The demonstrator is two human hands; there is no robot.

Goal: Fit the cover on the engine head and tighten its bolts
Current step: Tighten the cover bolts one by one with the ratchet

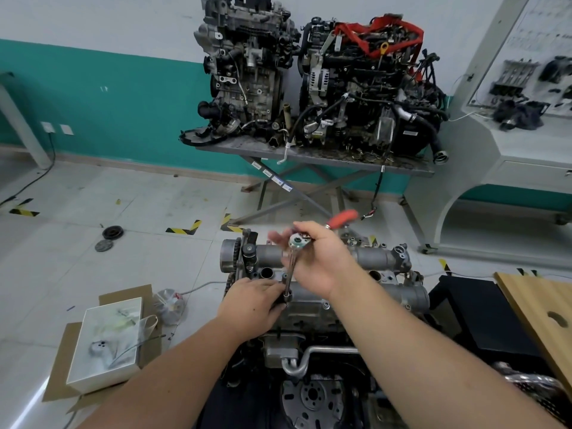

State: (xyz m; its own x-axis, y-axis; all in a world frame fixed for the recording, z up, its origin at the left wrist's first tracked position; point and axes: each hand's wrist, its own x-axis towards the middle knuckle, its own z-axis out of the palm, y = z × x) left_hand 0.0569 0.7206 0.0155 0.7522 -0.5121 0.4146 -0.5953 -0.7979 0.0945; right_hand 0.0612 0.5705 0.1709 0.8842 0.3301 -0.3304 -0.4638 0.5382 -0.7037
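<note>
The grey metal cover lies across the top of the engine head in front of me. My right hand grips a ratchet wrench by its head; the red handle sticks out behind the hand. A thin extension bar runs down from the ratchet to a dark socket at the cover's near left edge. My left hand holds the lower end of the bar and socket between its fingers. The bolt under the socket is hidden.
Two other engines stand on a folding metal table at the wall. A white box on cardboard lies on the floor at left, with pulleys farther off. A wooden board and black stand are at right.
</note>
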